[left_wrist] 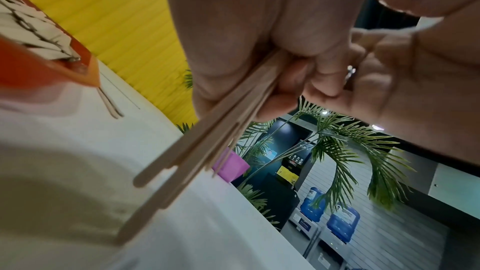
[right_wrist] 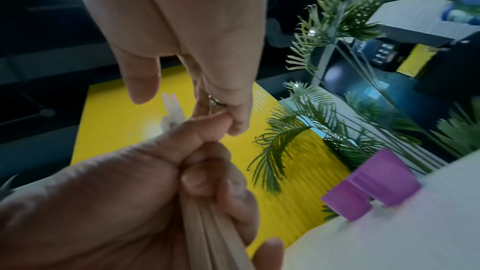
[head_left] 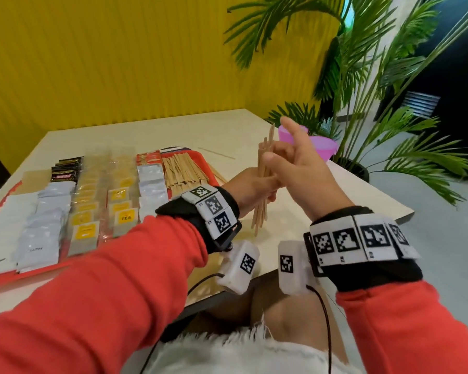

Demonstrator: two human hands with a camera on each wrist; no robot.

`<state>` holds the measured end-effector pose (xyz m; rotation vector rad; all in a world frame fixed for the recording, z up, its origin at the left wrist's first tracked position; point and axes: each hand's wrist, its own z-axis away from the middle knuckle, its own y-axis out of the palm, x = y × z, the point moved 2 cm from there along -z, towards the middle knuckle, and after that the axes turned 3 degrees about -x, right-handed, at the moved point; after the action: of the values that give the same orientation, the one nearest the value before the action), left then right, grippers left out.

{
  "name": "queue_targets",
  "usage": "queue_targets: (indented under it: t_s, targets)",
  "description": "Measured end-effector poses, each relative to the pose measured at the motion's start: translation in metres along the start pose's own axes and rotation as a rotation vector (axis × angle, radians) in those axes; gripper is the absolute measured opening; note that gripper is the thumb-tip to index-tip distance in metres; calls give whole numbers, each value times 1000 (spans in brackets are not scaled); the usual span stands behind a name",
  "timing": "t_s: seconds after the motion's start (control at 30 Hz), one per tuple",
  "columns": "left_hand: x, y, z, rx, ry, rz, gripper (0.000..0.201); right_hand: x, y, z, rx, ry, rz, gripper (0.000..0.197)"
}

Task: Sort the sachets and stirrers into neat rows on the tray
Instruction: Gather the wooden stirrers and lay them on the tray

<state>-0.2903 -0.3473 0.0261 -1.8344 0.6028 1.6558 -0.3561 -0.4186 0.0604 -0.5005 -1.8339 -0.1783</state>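
Observation:
My left hand (head_left: 251,184) grips a bundle of wooden stirrers (head_left: 261,211) upright above the table, to the right of the red tray (head_left: 11,279). My right hand (head_left: 289,160) pinches the bundle's upper part with thumb and curled fingers, its index finger raised. The bundle's lower ends (left_wrist: 197,151) fan out unevenly below my left hand (left_wrist: 272,81). The right wrist view shows the stirrers (right_wrist: 213,239) inside the left fist (right_wrist: 130,192). The tray holds rows of white sachets (head_left: 46,238), yellow tea sachets (head_left: 125,217), silver sachets (head_left: 152,184), black sachets (head_left: 65,171) and laid stirrers (head_left: 184,168).
A pink bowl (head_left: 322,147) stands at the table's far right edge, behind my right hand. One loose stirrer (head_left: 216,153) lies on the table beyond the tray, and others (left_wrist: 110,104) poke out by the tray's corner. Palm plants (head_left: 376,76) stand right of the table.

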Motion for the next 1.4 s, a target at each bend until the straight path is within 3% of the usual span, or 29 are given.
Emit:
queue_targets:
  t_s: [0.1, 0.2, 0.3, 0.37, 0.43, 0.53, 0.7, 0.83, 0.97, 1.13, 1.4]
  targets:
    - [2, -4, 3, -8, -38, -84, 9, 6, 6, -1, 3, -88, 109, 71]
    - [7, -6, 1, -17, -68, -187, 30, 9, 11, -1, 34, -200, 311, 64]
    - [10, -5, -3, -40, -20, -218, 12, 5, 13, -3, 51, -257, 458, 47]
    - [10, -5, -2, -43, -26, -190, 14, 2, 12, -2, 44, -249, 450, 47]
    - [12, -8, -1, -12, -59, -147, 25, 1, 12, 2, 41, -236, 402, 60]
    - [10, -9, 3, 25, -87, -139, 22, -3, 12, 2, 55, -184, 367, 71]
    - [11, -9, 3, 30, -144, -193, 15, -10, 13, 1, 44, -183, 528, 43]
    - [10, -9, 7, 64, -221, -188, 15, -15, 14, 2, 23, -135, 493, 38]
    - [9, -10, 13, 82, -270, -121, 20, -19, 15, 0, 58, -59, 486, 45]
    - [12, -17, 14, 42, -276, -69, 10, -16, 22, -11, 66, -54, 510, 20]
    - [0, -48, 19, -23, -271, -13, 19, 3, 47, -41, 135, -28, 448, 15]
